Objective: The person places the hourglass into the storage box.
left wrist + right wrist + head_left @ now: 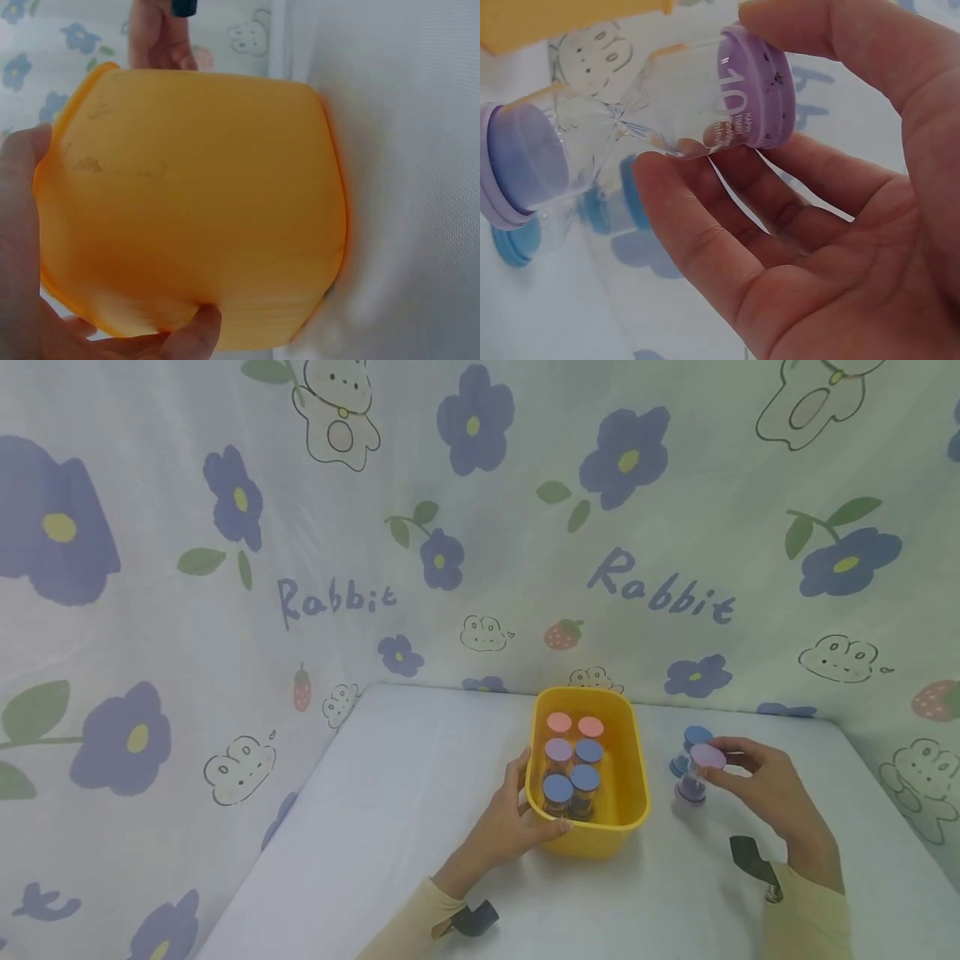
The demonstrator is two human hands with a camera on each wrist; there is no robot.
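Note:
My left hand (pixel 504 823) grips the near left corner of a yellow plastic bin (pixel 636 802), its thumb along the front wall and its fingers round the left side. Inside the bin stand sand timers: two with pink caps (pixel 558 722) at the back, one purple-capped (pixel 558 751), and three blue-capped (pixel 585 778). To the right of the bin, my right hand (pixel 776 789) pinches a purple sand timer (pixel 757 90) by its upper end; it is marked "10". Purple sand lies at its lower end. A blue sand timer (pixel 698 737) stands just behind it.
A white-covered table (pixel 360 843) bears the bin and timers. Behind it hangs a curtain (pixel 517 518) printed with flowers and rabbits. Dark straps (pixel 474 918) hang at both wrists.

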